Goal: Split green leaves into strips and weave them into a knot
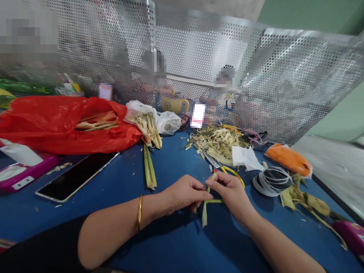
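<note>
Pale green strips of plant leaf [204, 215] are pinched between my two hands, just above the blue table. My left hand [186, 193], a gold bangle at its wrist, has thumb and fingers closed on the strips where they cross. My right hand [231, 191] pinches the upper end of one strip between thumb and fingers. A second strip runs sideways beneath its thumb. Right behind my right hand lie scissors [233, 174] with yellow handles, partly hidden by my fingers. The fingertips cover the point where the strips meet.
Leaf scraps [218, 142] heap behind the scissors; right of them are white tissue [247, 158], a spool of clear line [271, 182] and an orange packet [288, 159]. Leftward lie stalks [149, 167], a black-screened phone [78, 177] and a red bag [57, 121]. A perforated metal screen [199, 45] stands behind.
</note>
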